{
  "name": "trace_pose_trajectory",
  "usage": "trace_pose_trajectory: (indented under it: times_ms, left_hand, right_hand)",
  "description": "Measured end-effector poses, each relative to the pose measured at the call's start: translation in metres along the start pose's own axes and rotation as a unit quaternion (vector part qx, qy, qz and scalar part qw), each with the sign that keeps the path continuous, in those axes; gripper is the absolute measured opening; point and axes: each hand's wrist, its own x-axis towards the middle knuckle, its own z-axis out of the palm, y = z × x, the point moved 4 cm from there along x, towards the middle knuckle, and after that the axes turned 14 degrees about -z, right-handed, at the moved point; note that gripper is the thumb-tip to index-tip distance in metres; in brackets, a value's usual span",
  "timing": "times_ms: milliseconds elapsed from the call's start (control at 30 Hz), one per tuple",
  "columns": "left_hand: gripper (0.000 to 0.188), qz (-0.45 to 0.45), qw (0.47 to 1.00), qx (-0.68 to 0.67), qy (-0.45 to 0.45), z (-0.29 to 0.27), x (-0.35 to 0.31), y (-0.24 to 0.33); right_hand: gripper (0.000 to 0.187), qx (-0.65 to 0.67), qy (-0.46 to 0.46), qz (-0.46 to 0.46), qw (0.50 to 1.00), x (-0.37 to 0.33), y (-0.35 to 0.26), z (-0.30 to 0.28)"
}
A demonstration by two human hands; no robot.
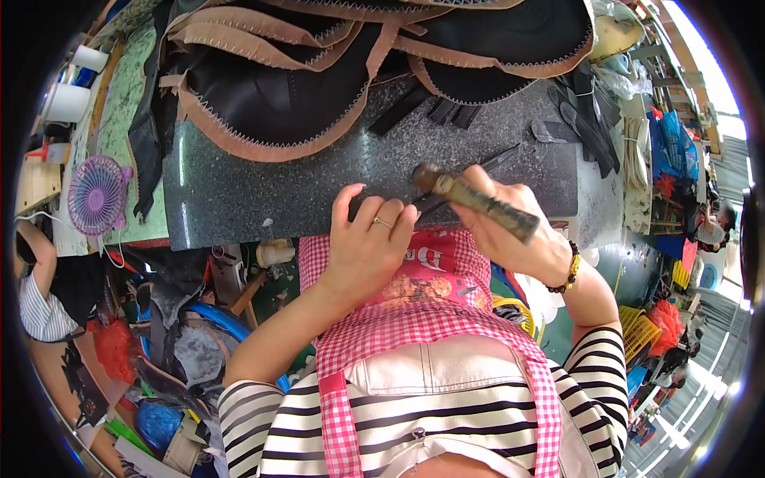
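My right hand point(510, 231) grips a hammer point(490, 209) with a worn, dark-patched handle, its rounded brown head point(426, 177) pointing left over the stone slab. Below the hammer runs a narrow black strip point(502, 156) with a pointed far end. My left hand point(370, 243), a ring on one finger, is curled at the slab's near edge. Its fingertips close at the strip's near end; the thumb is hidden. Black padded pieces point(275, 99) with brown, zigzag-stitched borders lie piled at the slab's far side.
The dark speckled slab point(239, 191) carries several short black strips point(402, 107) and black offcuts point(586, 119). A purple fan point(99, 195) stands at the left. Scraps and bags crowd the floor at left. Another person's arm point(40, 263) shows at the far left; yellow crates point(635, 334) stand at right.
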Motion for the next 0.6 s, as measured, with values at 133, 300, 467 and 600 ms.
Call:
trace_pose_trajectory:
  times_ms: [133, 300, 467, 600]
  left_hand:
    - [0.021, 0.005, 1.000, 0.006, 0.006, -0.001, 0.001, 0.000]
    - [0.019, 0.029, 0.999, -0.013, 0.035, 0.000, -0.008, 0.000]
    - [0.022, 0.025, 0.999, -0.008, 0.029, 0.005, -0.016, 0.006]
    - [0.023, 0.011, 1.000, -0.012, -0.004, 0.009, -0.005, 0.010]
  right_hand:
    - [0.025, 0.001, 0.018, -0.009, 1.000, 0.001, 0.003, 0.006]
    - [0.019, -0.026, 0.006, -0.049, 0.998, 0.002, -0.013, 0.009]
    - [0.033, 0.023, -0.040, 0.052, 0.998, 0.002, 0.001, 0.006]
    - [0.027, 0.009, -0.028, -0.014, 0.999, 0.000, -0.016, 0.007]
